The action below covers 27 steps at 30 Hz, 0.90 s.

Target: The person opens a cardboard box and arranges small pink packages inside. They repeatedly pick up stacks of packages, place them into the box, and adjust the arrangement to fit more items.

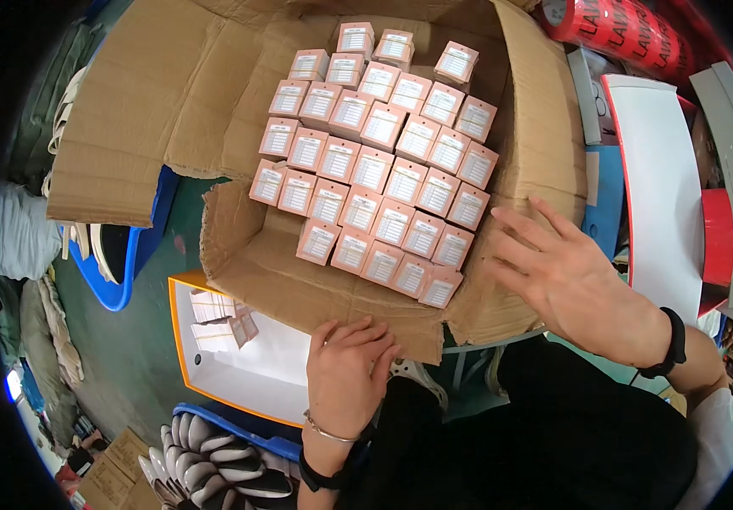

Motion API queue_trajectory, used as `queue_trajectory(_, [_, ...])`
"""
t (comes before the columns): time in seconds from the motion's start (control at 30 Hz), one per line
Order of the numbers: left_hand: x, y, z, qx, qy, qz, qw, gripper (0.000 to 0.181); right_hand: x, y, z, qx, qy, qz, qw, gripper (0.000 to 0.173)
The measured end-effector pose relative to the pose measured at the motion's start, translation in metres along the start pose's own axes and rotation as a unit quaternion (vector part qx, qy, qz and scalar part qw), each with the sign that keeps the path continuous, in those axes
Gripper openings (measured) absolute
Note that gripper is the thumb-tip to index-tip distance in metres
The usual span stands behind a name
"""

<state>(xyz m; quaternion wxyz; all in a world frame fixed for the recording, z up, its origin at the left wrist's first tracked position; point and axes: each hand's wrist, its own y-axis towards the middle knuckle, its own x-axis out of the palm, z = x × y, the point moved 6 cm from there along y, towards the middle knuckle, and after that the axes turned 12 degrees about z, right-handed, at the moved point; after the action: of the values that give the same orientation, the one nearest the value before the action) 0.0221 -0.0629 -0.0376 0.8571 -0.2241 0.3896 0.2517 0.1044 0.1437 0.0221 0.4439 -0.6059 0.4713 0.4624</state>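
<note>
A large open cardboard box holds rows of small pink card bundles, each with a printed white label on top and most with a thin band around. My left hand lies on the box's near flap, fingers slightly bent and holding no bundle. At the box's right side, my right hand spreads its fingers over the right flap. Its fingertips are close to the rightmost bundles. More bundles sit in an orange-edged white tray left of my left hand.
Blue crates with shoes stand at lower left and behind the left flap. To the right are a white box lid, a blue box and a roll of red printed tape. Cardboard cartons lie on the floor.
</note>
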Motion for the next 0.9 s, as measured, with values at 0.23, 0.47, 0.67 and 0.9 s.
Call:
queue_trajectory(0.23, [0.002,-0.005,-0.005,-0.009,-0.006,0.0,1.0,0.019,-0.002,-0.001,0.002,0.0,0.015,0.0,1.0,0.026])
queue_trajectory(0.47, [0.014,0.027,0.03,0.027,0.123,-0.029,0.992,0.039,0.001,0.002,0.004,0.016,0.042,0.025,0.999,0.024])
queue_trajectory(0.67, [0.033,0.04,0.031,0.012,0.148,0.043,0.988,0.039,0.0,0.002,0.006,0.046,0.072,-0.008,0.996,0.031])
queue_trajectory(0.9, [0.047,0.048,0.041,-0.051,0.112,0.081,0.989,0.034,0.003,0.003,0.006,0.045,0.071,-0.017,0.996,0.03])
